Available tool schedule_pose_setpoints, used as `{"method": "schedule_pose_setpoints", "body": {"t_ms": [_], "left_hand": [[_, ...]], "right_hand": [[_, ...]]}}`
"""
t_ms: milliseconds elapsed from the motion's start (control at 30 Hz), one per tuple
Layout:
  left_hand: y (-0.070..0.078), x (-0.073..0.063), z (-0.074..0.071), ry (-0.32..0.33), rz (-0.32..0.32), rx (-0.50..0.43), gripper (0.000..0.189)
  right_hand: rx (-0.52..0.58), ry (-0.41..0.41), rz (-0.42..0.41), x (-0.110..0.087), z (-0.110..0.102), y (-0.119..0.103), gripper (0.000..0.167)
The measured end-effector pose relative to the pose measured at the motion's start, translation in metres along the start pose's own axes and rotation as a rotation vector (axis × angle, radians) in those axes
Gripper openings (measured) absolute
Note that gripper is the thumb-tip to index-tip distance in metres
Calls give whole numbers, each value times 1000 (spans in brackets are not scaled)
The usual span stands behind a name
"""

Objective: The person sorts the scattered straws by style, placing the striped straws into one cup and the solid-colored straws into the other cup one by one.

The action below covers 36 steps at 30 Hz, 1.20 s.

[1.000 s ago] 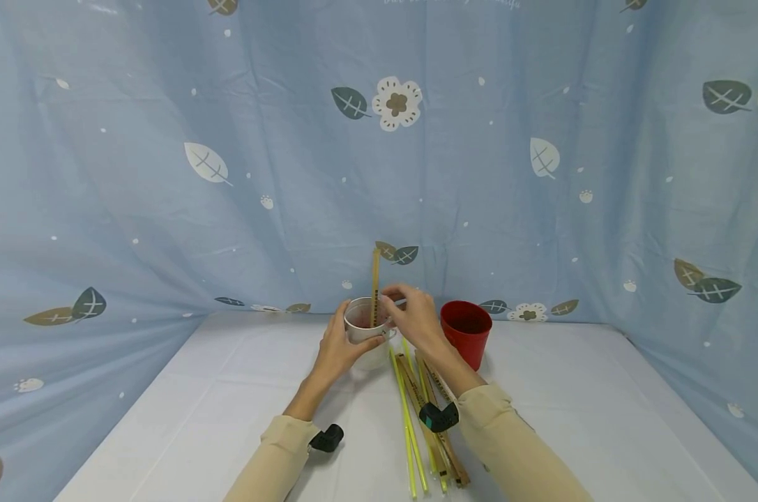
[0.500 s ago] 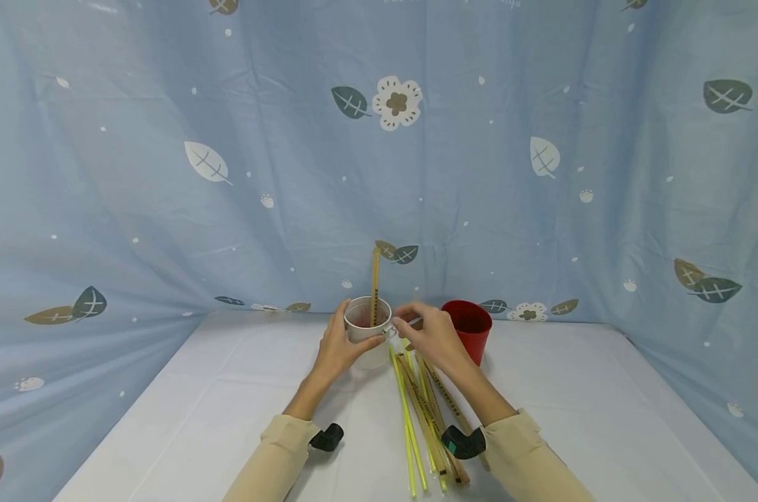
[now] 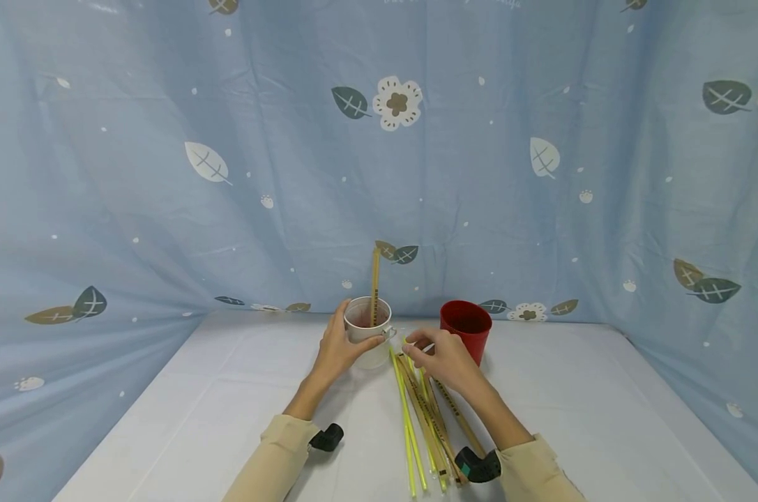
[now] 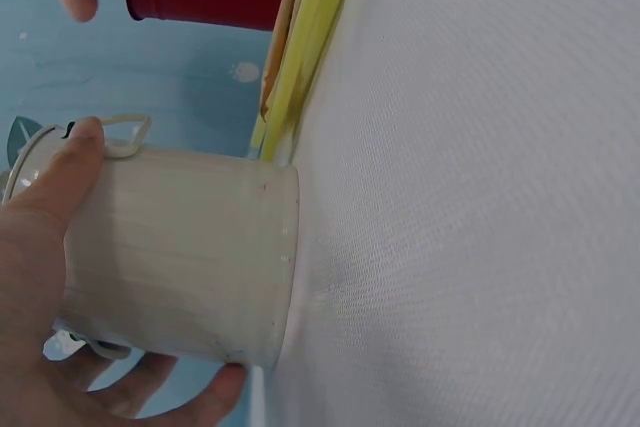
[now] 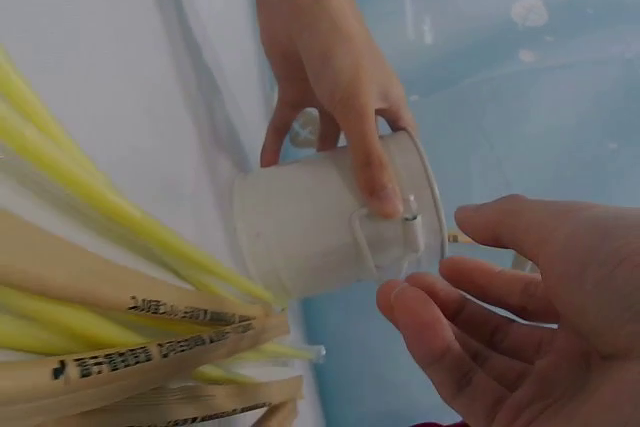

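My left hand (image 3: 336,352) grips a small white metal bucket (image 4: 190,247), thumb by its side handle and fingers around the far side. The bucket stands upright on the table. One slim brown paper-wrapped stick (image 3: 375,282) with dark print stands up inside it. My right hand (image 3: 444,359) hovers right of the bucket, above the far end of a loose pile; its fingers are loosely bent and hold nothing. In that pile lie brown paper-wrapped sticks (image 5: 150,362) with black print and yellow sticks (image 5: 110,192), some apparently in clear wrappers.
A red bucket (image 3: 473,345) stands behind and right of my right hand. White cloth (image 3: 240,404) covers the table, and a blue patterned curtain (image 3: 291,174) hangs behind its back edge.
My right hand has drawn back from the white bucket's rim, moving right and toward me over the pile. My left hand and the upright stick have stayed in place.
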State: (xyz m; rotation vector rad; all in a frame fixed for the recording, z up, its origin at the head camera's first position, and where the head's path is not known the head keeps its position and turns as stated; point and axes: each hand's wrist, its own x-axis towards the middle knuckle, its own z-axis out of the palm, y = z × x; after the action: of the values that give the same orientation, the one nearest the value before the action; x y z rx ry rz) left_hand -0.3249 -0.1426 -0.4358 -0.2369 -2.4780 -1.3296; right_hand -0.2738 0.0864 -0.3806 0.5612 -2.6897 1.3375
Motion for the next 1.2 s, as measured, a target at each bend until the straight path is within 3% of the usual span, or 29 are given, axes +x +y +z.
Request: {"method": "schedule_pose_setpoints", "body": {"t_ms": [300,567,1200], "left_hand": [[0,-1,0,1,-3,-6,108],[0,-2,1,-6,-1,-2,109],[-2,0,1,12,15,0,109]], "right_hand": [[22,-56,31,-5,3,9,26],[-44,-120,81,-5,4,15,37],[-123,-186,134,-9,11,19,33]]}}
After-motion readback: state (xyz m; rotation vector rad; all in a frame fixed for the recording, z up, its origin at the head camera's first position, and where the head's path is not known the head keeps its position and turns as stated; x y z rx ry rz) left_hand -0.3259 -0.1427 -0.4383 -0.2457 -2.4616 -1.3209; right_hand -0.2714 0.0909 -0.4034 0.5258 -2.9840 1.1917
